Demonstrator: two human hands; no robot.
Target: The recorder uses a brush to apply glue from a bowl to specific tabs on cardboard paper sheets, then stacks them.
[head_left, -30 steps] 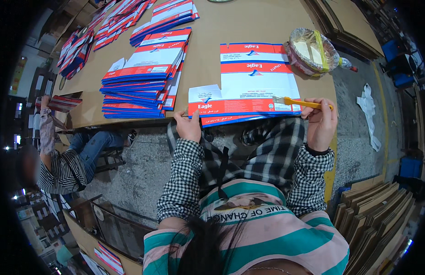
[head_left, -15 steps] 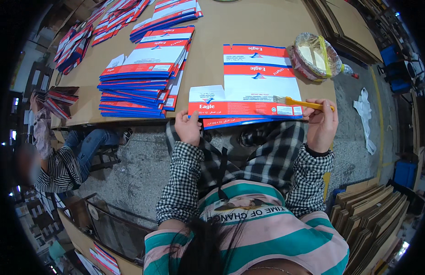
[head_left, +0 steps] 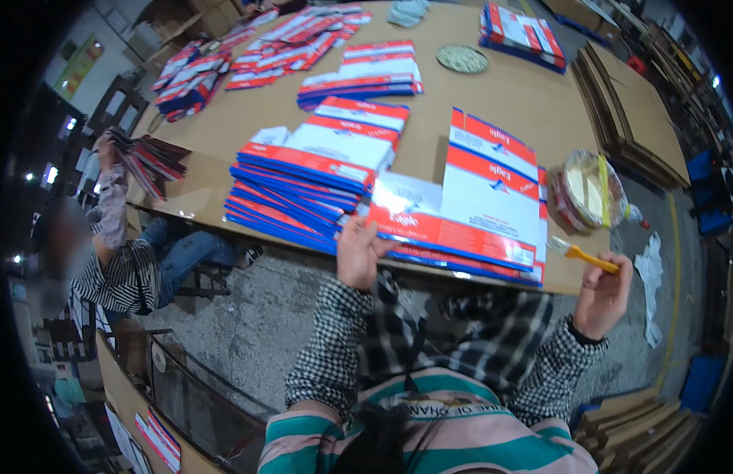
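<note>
Tan, smooth board covers the table (head_left: 532,110) in front of you, and you see more of its far side now than a moment ago, since your view has swung and tilted. On it, to your left, sits a thick stack of flattened cartons (head_left: 303,174), red, white and blue. Just right of that stack, at the table's near edge, lies the flat carton (head_left: 485,217) you are working at; it sits more aslant in your view than before, and a second red layer shows beneath its near edge. Beyond its right side stands a tub (head_left: 562,207) wrapped in clear plastic with a yellow band across it, partly filled with a pale, creamy substance (head_left: 594,201). Farther back is a round greenish dish (head_left: 461,58); you can't tell whether it holds anything. Your left hand (head_left: 358,253) is at the carton's near left corner, thumb spread from the fingers, though whether they pinch the board or merely rest on it isn't clear. Your right hand (head_left: 603,300) grasps the end of a yellow-handled brush (head_left: 589,258) between thumb and fingers. Half a second ago its bristles lay over the carton's printed panel; now they point at the gap beside its right edge, so the brush seems to be off the printed face.
</note>
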